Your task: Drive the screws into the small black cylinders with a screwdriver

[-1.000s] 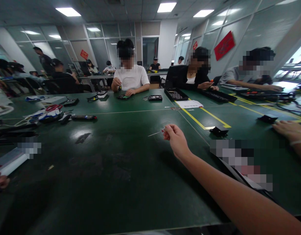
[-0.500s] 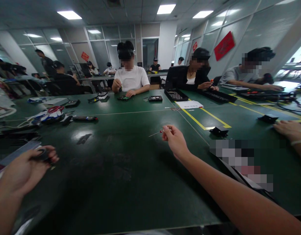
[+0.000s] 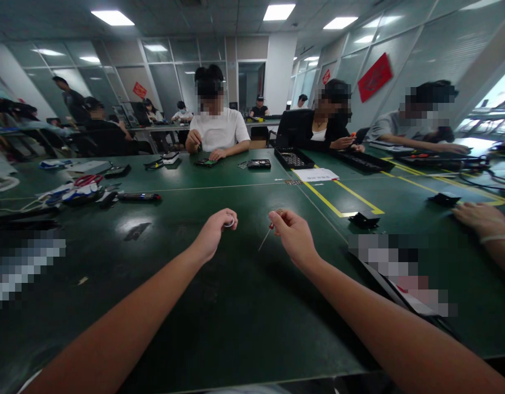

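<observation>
Here, right hand (image 3: 293, 235) pinches slim metal screwdriver (image 3: 265, 238).

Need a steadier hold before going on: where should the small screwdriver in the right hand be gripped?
Probably by the red-marked handle end of the small screwdriver, where the right hand already pinches it, coming from the right. The thin bare shaft slants down-left toward the green table, so the tip should stay free.
</observation>
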A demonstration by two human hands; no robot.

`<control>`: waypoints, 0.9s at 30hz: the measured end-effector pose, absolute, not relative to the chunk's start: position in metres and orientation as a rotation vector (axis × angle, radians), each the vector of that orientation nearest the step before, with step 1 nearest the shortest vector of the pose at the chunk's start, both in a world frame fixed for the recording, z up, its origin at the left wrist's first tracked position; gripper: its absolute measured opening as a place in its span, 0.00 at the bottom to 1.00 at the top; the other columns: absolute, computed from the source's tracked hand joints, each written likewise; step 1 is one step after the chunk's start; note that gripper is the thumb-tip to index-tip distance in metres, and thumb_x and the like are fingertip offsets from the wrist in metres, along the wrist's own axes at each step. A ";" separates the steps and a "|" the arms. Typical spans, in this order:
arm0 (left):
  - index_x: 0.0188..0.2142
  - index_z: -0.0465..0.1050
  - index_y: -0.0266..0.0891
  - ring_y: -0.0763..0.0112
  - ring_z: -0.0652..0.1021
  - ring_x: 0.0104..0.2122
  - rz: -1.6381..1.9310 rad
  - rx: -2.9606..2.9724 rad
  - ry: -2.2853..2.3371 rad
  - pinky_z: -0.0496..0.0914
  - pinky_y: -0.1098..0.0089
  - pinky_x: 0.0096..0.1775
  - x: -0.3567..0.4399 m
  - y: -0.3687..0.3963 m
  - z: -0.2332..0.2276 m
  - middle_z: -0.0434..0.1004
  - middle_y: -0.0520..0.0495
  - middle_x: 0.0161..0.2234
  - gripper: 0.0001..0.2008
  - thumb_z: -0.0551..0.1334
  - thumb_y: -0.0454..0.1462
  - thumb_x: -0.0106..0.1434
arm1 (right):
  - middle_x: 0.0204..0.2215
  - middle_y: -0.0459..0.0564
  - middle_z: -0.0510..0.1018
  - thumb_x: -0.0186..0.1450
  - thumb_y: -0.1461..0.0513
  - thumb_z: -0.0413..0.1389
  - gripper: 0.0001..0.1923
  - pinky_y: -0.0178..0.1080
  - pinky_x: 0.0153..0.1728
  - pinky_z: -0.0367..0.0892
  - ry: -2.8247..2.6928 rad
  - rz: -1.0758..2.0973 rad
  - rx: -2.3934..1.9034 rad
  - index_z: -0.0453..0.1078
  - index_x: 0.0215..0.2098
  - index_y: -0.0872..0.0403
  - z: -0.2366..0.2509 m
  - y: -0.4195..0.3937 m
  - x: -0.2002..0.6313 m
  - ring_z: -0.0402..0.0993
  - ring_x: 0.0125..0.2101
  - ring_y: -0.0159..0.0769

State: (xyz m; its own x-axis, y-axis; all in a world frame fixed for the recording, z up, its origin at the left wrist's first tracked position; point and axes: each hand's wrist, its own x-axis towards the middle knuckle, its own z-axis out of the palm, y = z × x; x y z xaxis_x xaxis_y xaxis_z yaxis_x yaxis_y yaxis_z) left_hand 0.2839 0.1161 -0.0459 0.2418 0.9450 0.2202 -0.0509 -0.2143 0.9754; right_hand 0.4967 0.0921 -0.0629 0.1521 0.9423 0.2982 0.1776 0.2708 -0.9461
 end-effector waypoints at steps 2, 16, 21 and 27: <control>0.36 0.69 0.38 0.66 0.69 0.36 1.156 1.656 0.963 0.64 0.65 0.43 0.296 0.117 -0.059 0.68 0.48 0.33 0.07 0.58 0.34 0.56 | 0.23 0.43 0.73 0.64 0.45 0.59 0.19 0.38 0.27 0.61 -1.300 0.774 -1.167 0.70 0.29 0.51 -0.061 0.091 0.497 0.66 0.23 0.33; 0.50 0.74 0.42 0.60 0.76 0.51 0.992 2.141 1.230 0.67 0.57 0.57 0.286 0.120 -0.086 0.78 0.47 0.49 0.16 0.64 0.31 0.63 | 0.32 0.49 0.79 0.68 0.51 0.57 0.14 0.43 0.36 0.73 -1.253 0.769 -1.015 0.72 0.41 0.52 -0.061 0.087 0.492 0.76 0.32 0.36; 0.52 0.74 0.42 0.60 0.76 0.51 0.961 2.150 1.221 0.67 0.56 0.59 0.288 0.116 -0.083 0.78 0.46 0.50 0.17 0.65 0.30 0.63 | 0.33 0.50 0.81 0.68 0.51 0.57 0.13 0.44 0.38 0.74 -1.346 0.762 -1.068 0.72 0.41 0.53 -0.063 0.087 0.490 0.78 0.33 0.37; 0.51 0.74 0.41 0.61 0.77 0.50 1.000 2.105 1.220 0.69 0.58 0.57 0.287 0.116 -0.083 0.78 0.47 0.49 0.16 0.66 0.31 0.63 | 0.33 0.50 0.81 0.68 0.52 0.56 0.13 0.45 0.39 0.74 -1.385 0.708 -1.091 0.71 0.43 0.53 -0.060 0.082 0.488 0.78 0.34 0.38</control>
